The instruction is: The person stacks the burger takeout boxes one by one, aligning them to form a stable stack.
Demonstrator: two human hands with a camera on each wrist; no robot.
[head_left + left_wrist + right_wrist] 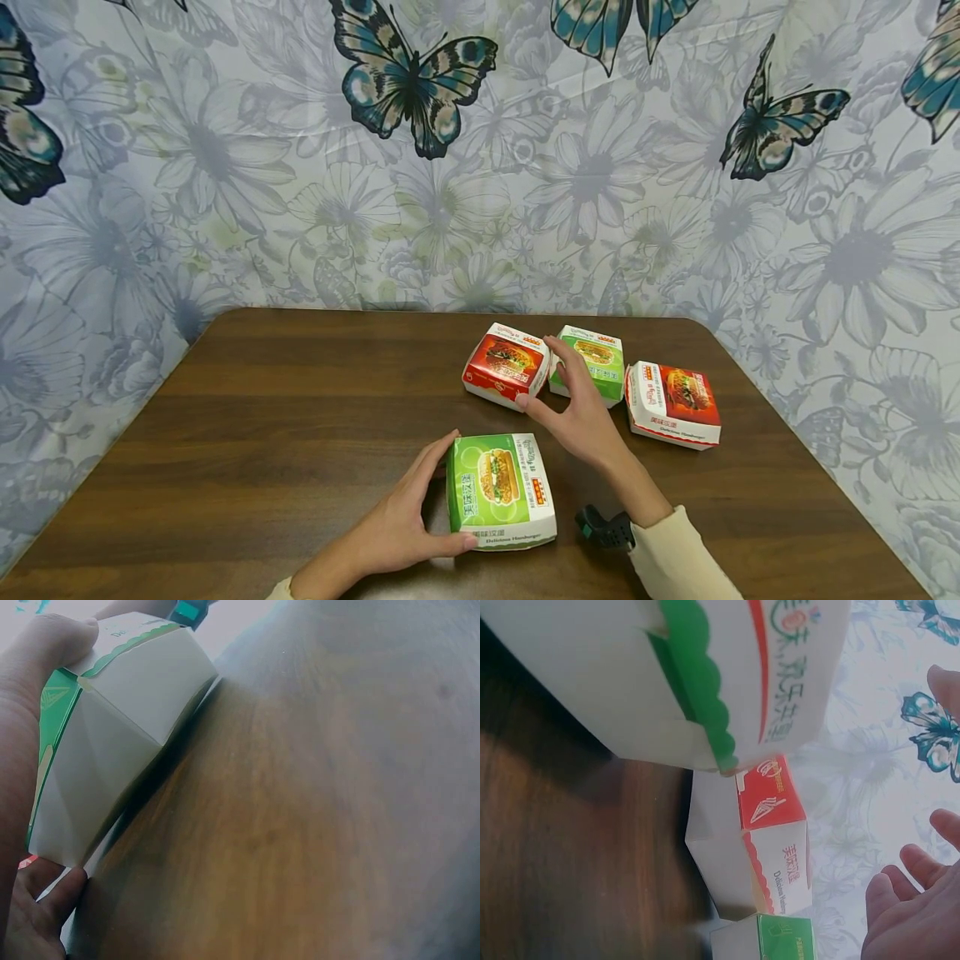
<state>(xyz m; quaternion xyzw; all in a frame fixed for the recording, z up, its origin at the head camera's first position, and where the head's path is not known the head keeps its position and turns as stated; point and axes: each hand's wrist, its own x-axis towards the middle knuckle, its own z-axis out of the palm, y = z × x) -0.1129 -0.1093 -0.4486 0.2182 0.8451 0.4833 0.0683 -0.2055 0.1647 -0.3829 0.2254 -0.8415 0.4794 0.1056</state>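
Observation:
My left hand (401, 512) grips a green and white hamburger box (498, 492) near the front of the table, thumb at its near corner and fingers at its far left corner. In the left wrist view, the thumb (67, 637) and fingertips (67, 892) span the box's white side (127, 727). My right hand (581, 417) reaches over the back boxes with thumb and fingers apart. It overlaps a red box (504, 367) and a second green box (596, 354) in the head view. The right wrist view shows its fingers (885, 896) spread, nothing between them.
Another red box (675, 404) stands at the right end of the back row, right beside the second green box. The brown wooden table (262, 400) has rounded back corners. A butterfly-and-flower cloth (480, 208) hangs behind it. A black device (603, 529) is on my right wrist.

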